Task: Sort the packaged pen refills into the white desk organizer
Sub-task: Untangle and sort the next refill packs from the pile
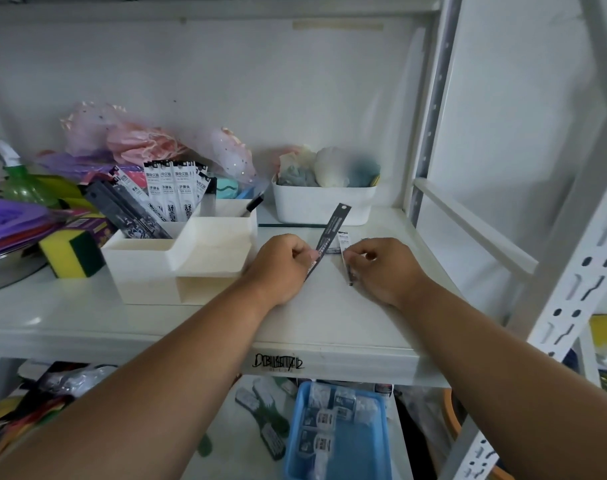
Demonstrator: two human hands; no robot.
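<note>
The white desk organizer stands on the shelf left of my hands. Several white refill packs stand upright in its back compartment, and dark refill packs lean in its left one. My left hand pinches a long dark refill pack, tilted up and to the right. My right hand pinches a white refill pack that lies on the shelf, its lower end poking out beside my fingers.
A white bin of soft items stands behind my hands. A yellow-green sponge, purple items and pink netting crowd the left. A metal upright borders the shelf on the right. A blue tray lies on the shelf below.
</note>
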